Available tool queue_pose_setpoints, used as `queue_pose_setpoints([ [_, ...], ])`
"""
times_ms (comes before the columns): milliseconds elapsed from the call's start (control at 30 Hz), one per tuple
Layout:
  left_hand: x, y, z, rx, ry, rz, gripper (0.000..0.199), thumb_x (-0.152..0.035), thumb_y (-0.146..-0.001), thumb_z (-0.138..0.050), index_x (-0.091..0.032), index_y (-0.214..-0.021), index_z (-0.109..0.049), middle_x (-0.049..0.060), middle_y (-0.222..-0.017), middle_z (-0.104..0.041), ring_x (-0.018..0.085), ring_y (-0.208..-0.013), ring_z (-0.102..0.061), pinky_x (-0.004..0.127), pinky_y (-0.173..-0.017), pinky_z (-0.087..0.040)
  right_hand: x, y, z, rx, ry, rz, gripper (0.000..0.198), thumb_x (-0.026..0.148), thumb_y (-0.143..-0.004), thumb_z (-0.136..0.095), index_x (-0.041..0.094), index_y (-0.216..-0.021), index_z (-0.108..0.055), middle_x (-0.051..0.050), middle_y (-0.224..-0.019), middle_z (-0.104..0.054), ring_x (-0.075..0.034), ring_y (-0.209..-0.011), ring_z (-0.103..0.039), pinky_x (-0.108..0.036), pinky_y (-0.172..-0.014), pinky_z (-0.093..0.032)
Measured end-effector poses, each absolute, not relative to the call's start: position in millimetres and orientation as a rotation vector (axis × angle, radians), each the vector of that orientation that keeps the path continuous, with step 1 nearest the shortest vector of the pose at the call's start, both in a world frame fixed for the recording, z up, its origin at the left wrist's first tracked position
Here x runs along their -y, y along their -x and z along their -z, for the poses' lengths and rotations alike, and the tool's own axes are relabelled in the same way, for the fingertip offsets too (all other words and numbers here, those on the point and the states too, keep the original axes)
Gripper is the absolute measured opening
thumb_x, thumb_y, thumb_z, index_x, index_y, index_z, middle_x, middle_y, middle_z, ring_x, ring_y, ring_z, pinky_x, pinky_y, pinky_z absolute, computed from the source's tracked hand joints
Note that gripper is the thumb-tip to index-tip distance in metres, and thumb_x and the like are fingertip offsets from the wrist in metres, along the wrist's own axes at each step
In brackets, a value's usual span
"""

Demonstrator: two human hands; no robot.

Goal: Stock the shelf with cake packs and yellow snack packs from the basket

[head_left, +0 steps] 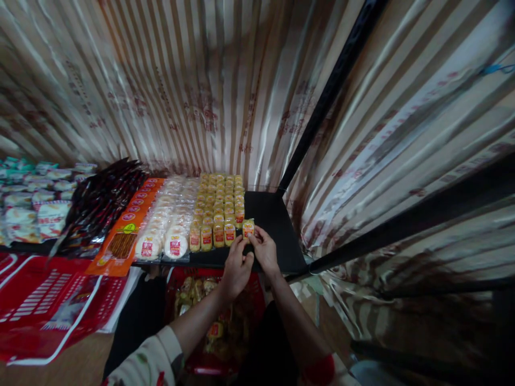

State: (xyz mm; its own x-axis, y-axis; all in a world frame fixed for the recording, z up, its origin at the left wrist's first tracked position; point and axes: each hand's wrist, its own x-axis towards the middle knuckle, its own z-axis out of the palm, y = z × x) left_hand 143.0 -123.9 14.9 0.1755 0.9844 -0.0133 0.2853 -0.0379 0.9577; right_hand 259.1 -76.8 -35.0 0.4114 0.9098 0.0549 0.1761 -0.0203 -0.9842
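Between the fingertips of both my hands is a small yellow snack packet [248, 228] with a red label, held upright over the black shelf [277, 230]. My left hand [237, 265] is closed, its thumb and fingers at the packet's lower left. From the right, my right hand [263, 249] pinches the same packet. Just left of it stand rows of matching yellow packets [218, 235], packed close together. Below my forearms, a red basket [259, 292] holds more yellow packets [215, 329], partly hidden by my arms.
Further left on the shelf are round white packaged cakes [175, 245], an orange packet of sticks [124, 236], dark shiny packets [102, 201] and white-green packets [52, 214]. A red basket with a white handle [56, 305] stands lower left. Black posts [330, 96] and striped curtains [201, 80] enclose the shelf.
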Motion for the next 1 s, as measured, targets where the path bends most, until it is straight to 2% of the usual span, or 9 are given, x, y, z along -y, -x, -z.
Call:
queue_pose_setpoints([
  [167,113,-147,-16,-1.275,-1.443,-0.879,0.047,-0.023,-0.085,-0.040,-0.014,-0.130,-0.044,0.011,-0.144,-0.035,0.020,-0.135,-0.029,0.035,-0.108,-0.033,58,-251,37,1.105,1.535,-0.669,0.042,0.041,-0.071,-0.058,0.015,-0.103,-0.065,-0.010,-0.101,-0.063,-0.018,-0.084,-0.062,-0.031,-0.075,-0.053],
  [267,110,-146,-16,-1.248,-1.418,-0.850,0.052,-0.025,-0.086,-0.038,-0.011,-0.136,-0.037,0.013,-0.147,-0.031,0.020,-0.136,-0.027,0.036,-0.111,-0.028,53,-248,37,1.213,1.593,-0.617,0.042,0.042,-0.075,-0.054,0.015,-0.106,-0.065,-0.011,-0.105,-0.062,-0.019,-0.086,-0.061,-0.031,-0.076,-0.052],
  [433,107,-146,-8,-1.203,-1.344,-0.860,0.055,-0.027,-0.086,-0.038,-0.013,-0.139,-0.033,0.009,-0.149,-0.027,0.019,-0.138,-0.024,0.036,-0.114,-0.021,56,-246,38,1.376,1.759,-0.407,0.047,0.043,-0.081,-0.048,0.017,-0.118,-0.060,-0.012,-0.108,-0.063,-0.022,-0.096,-0.056,-0.037,-0.088,-0.045],
  [567,104,-148,-3,-1.157,-1.310,-0.892,0.057,-0.027,-0.087,-0.036,-0.013,-0.142,-0.028,0.006,-0.150,-0.023,0.018,-0.139,-0.018,0.035,-0.116,-0.013,57,-242,41,1.372,1.686,-0.460,0.051,0.042,-0.083,-0.044,0.018,-0.127,-0.052,-0.011,-0.109,-0.061,-0.020,-0.092,-0.057,-0.033,-0.081,-0.048],
  [767,100,-151,3,-1.113,-1.264,-0.923,0.060,-0.035,-0.087,-0.037,-0.014,-0.143,-0.026,0.005,-0.152,-0.018,0.018,-0.140,-0.013,0.035,-0.116,-0.011,55,-235,46,1.293,1.597,-0.549,0.047,0.038,-0.083,-0.044,0.018,-0.123,-0.055,-0.012,-0.114,-0.057,-0.019,-0.085,-0.059,-0.033,-0.076,-0.052],
  [867,101,-150,5,-1.090,-1.273,-0.935,0.063,-0.040,-0.087,-0.037,-0.012,-0.142,-0.026,0.008,-0.152,-0.016,0.019,-0.140,-0.011,0.035,-0.116,-0.009,55,-234,48,1.277,1.578,-0.558,0.045,0.039,-0.083,-0.043,0.018,-0.121,-0.057,-0.012,-0.115,-0.056,-0.019,-0.088,-0.059,-0.034,-0.079,-0.052],
  [1000,102,-149,4,-1.081,-1.279,-0.942,0.061,-0.043,-0.086,-0.040,-0.015,-0.140,-0.031,0.008,-0.151,-0.022,0.019,-0.140,-0.011,0.036,-0.116,-0.008,57,-232,48,1.203,1.556,-0.568,0.043,0.040,-0.080,-0.046,0.015,-0.114,-0.057,-0.013,-0.110,-0.055,-0.019,-0.088,-0.058,-0.034,-0.075,-0.053],
])
